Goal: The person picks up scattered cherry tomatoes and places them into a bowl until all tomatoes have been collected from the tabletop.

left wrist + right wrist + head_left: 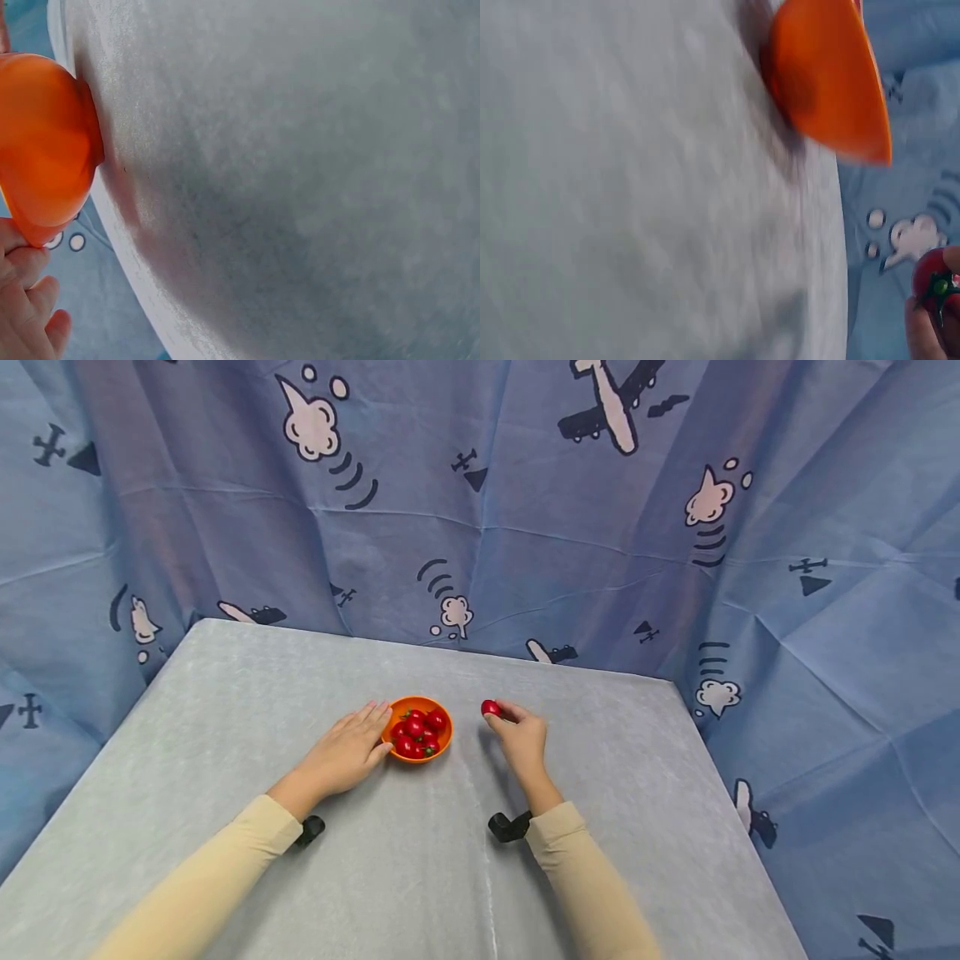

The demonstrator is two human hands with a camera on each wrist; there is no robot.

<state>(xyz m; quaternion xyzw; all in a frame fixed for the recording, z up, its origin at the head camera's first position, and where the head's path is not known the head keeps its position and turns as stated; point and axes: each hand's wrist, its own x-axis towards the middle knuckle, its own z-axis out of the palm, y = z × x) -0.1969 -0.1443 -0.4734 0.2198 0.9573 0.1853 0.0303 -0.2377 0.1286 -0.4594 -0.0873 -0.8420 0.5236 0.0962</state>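
Observation:
An orange bowl (417,762) with several red cherry tomatoes (415,727) in it stands near the middle of the table. My left hand (341,752) rests against the left side of its rim, fingers straight and thumb spread toward the near side. The left wrist view shows the fingertips (28,262) touching the bowl (45,142) at its rim. To the right of the bowl, my right hand (522,737) pinches one cherry tomato (490,707) between thumb and fingers, apart from the bowl. Its green stem top shows on the tomato (939,289) in the right wrist view.
A pale grey cloth covers the table (405,860). Blue curtain fabric (420,527) printed with planes and clouds hangs behind it and along the sides. Black wrist mounts (508,827) stick out beside the sleeves.

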